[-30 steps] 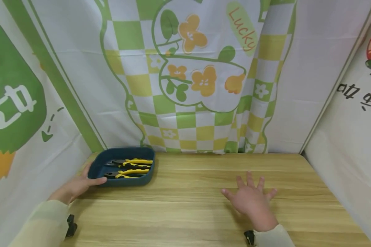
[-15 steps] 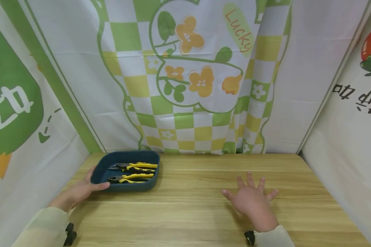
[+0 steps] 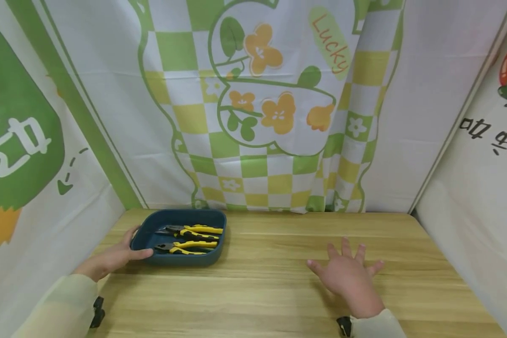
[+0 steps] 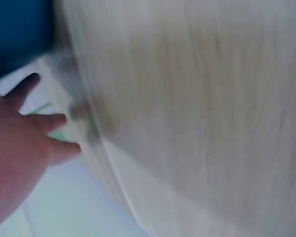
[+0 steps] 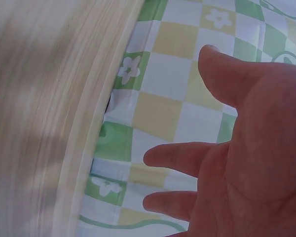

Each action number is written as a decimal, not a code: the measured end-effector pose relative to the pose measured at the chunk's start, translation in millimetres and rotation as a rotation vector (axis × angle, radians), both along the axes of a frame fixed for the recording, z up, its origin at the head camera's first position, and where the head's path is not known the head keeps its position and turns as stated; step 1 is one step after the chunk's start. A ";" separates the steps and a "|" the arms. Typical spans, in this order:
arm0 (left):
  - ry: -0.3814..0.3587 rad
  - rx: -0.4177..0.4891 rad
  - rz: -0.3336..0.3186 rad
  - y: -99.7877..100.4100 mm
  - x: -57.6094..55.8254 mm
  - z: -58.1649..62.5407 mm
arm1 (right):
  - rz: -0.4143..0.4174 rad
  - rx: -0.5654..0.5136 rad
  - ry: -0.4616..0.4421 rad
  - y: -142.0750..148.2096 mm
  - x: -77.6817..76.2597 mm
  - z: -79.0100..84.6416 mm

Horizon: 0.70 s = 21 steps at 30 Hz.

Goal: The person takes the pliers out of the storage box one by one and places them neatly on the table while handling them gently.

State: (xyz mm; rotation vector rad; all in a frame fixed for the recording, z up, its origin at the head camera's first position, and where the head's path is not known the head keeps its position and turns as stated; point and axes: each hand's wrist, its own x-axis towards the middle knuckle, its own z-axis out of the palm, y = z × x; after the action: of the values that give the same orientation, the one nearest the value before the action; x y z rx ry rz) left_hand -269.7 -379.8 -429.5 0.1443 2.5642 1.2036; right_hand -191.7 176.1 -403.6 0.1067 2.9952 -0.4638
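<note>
The blue box, near the far left corner of the table, has just shifted a little toward the table's middle — so the work in hand looks like moving the box with its two yellow-handled pliers inside. My left hand grips the box's left end, thumb at the near corner. My right hand, spread wide and holding nothing, is over the table's right half. I see no brand on the pliers. Beyond the table's far edge, the hanging cloth reads "Lucky" — right of the table, the black characters include 如; the white lettering to its left is cut off.
</note>
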 end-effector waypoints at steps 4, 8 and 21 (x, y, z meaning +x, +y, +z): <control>0.019 0.067 -0.060 -5.7 -9.4 -5.3 | 0.003 0.001 -0.002 -0.3 -0.2 -0.4; 0.021 0.105 -0.108 -11.3 -14.0 -7.3 | 0.004 0.002 -0.005 0.0 -0.2 -2.2; 0.014 0.091 -0.086 -0.3 -9.6 -6.0 | 0.017 -0.003 0.008 -2.6 0.3 -2.7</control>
State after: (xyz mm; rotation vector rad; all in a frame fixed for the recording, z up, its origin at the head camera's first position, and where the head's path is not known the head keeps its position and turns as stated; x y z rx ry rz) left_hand -279.3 -380.1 -435.5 0.2812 2.4885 1.2917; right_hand -191.3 173.5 -406.3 0.0799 3.0002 -0.4686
